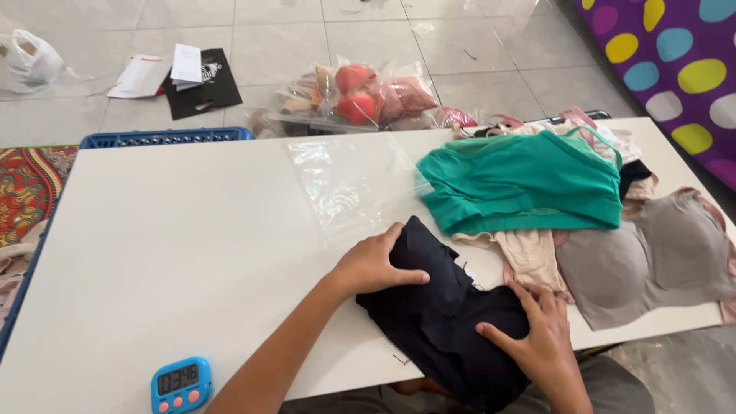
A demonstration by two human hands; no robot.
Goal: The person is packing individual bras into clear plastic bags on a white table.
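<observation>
White and smooth, the tabletop (169, 253) fills most of the view, with grey floor tiles behind it. Nearest of all, by the front edge, sits one small blue timer (181, 385) with a dark screen and little pink buttons. Next to it, a bit further in, lies one black garment (445, 322), part of it hanging over the front edge. The left hand (376, 264) lies flat on its top end, fingers pressing down and thumb tucked along the cloth. The right hand (540, 337) is spread open on its lower right part, pressing too, not gripping. The black cloth looks soft, light and floppy, so it should bend and bunch up easily; the edges or corners look like the best places to pinch it. Just past the hands is one clear plastic bag (349, 180), flat and shiny, and it looks thin and slippery. To the right is a pile of clothes with one green top (529, 180) on it, one grey padded bra (652, 253) beside it, and some pale pink pieces (529, 257) peeking out below. How many pink ones there are, I cannot tell. Further back, on the floor, is one blue crate (165, 137), one clear sack of red and pink things (360, 96), and some papers on a black folder (195, 84). A purple spotted mat (667, 54) lies far right.
</observation>
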